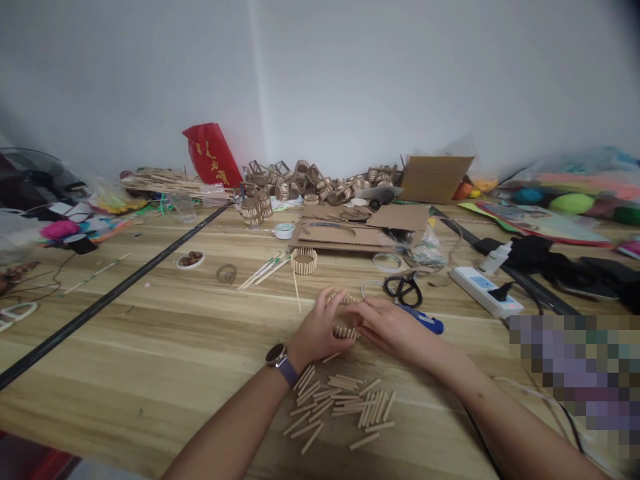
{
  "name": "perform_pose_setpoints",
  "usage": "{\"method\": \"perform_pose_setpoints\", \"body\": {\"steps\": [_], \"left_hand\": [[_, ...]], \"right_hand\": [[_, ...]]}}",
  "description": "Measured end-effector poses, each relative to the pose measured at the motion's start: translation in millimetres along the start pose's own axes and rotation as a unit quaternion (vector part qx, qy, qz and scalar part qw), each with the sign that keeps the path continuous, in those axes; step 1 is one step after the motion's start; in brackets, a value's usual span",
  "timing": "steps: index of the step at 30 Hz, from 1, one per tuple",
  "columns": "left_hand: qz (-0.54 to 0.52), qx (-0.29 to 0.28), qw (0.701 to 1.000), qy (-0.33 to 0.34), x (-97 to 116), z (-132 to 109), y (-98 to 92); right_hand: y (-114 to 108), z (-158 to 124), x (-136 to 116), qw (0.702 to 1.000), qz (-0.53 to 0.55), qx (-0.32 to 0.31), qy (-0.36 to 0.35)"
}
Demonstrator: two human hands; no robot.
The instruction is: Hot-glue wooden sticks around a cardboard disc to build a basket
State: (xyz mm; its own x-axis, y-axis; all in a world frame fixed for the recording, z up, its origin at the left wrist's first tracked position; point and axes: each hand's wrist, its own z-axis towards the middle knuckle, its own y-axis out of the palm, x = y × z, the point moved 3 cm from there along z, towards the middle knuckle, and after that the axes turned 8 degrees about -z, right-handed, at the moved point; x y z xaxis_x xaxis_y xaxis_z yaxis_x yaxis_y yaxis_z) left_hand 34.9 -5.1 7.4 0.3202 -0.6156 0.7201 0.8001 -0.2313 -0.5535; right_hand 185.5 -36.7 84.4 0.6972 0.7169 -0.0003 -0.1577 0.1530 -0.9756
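Near the middle of the table, a small round piece ringed with short wooden sticks (pixel 345 332) is held between both hands. My left hand (pixel 323 327) wraps round its left side, thumb at the front and fingers behind. The bent fingers of my right hand (pixel 383 323) press at its right side; whether they pinch a stick cannot be made out. Loose short sticks (pixel 345 403) lie scattered in front of my hands. A similar stick ring (pixel 304 261) stands behind them, with a long thin stick (pixel 297 291) beside it.
Cardboard sheets (pixel 345 235) and a heap of stick-covered pieces (pixel 320 183) lie at the back. A blue-handled tool (pixel 425 320), black cable (pixel 403 291) and power strip (pixel 485 291) are to the right. A small dish (pixel 191 259) and a tape coil (pixel 227 273) sit left.
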Motion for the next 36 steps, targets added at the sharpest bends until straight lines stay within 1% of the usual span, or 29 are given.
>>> {"method": "perform_pose_setpoints", "body": {"steps": [9,13,17,22,24,28,36], "left_hand": [[-0.003,0.006,1.0,0.008,-0.7,0.2,0.7],[-0.009,0.004,1.0,0.012,-2.5,-0.1,1.6],[-0.016,0.002,1.0,0.017,-3.8,-0.6,1.7],[-0.007,0.003,1.0,0.019,-4.2,-0.6,1.7],[-0.004,0.001,1.0,0.018,-4.7,-0.5,1.7],[-0.014,-0.004,1.0,0.016,-5.1,-0.2,1.4],[-0.011,-0.007,1.0,0.012,-3.5,-0.3,0.7]], "right_hand": [[6.1,-1.2,0.9,1.0,0.001,0.008,-0.031],[10.5,0.4,-0.6,1.0,-0.004,-0.014,-0.014],[20.0,2.1,-0.1,0.999,-0.024,-0.038,-0.005],[30.8,1.2,4.7,1.0,-0.013,-0.021,-0.002],[32.9,0.3,6.5,1.0,-0.008,-0.024,0.0],[34.7,-0.5,6.9,0.999,-0.021,-0.03,-0.001],[36.0,-0.7,2.9,0.999,-0.027,-0.005,-0.026]]}}
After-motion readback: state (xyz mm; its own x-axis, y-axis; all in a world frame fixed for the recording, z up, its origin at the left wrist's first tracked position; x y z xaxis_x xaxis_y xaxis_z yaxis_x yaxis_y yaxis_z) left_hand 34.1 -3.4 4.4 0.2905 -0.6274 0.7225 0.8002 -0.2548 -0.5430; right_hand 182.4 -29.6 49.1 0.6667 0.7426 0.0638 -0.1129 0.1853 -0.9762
